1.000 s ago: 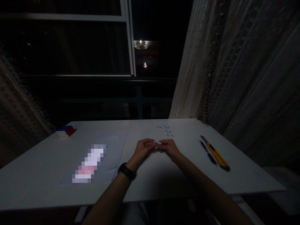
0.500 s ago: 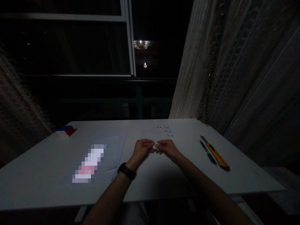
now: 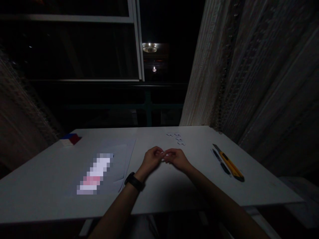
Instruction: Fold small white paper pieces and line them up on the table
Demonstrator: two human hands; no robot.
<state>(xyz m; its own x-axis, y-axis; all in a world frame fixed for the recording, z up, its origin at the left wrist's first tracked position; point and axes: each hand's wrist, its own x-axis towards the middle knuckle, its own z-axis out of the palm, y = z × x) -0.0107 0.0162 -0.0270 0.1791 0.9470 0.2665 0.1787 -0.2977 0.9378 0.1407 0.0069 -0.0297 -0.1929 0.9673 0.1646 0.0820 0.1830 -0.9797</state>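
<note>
My left hand (image 3: 152, 157), with a dark watch (image 3: 134, 181) on its wrist, meets my right hand (image 3: 177, 158) above the middle of the table. Both hands are closed, fingertips pinching a small piece of white paper (image 3: 163, 159) between them. Most of the paper is hidden by the fingers, so its shape is hard to make out. Beyond the hands, several small folded paper pieces (image 3: 178, 139) lie in a loose group on the tabletop.
A yellow utility knife (image 3: 231, 167) with its blade out lies beside a pen (image 3: 221, 162) on the right. Paper sheets (image 3: 119, 162) cover part of the left side, under a pixelated patch. A coloured cube (image 3: 69, 139) stands at the far left of the white table (image 3: 149, 202).
The fingers have shifted slightly around the paper and less of it shows. My left hand's fingertips have drawn closer to the right ones. Everything else on the table stays put.
</note>
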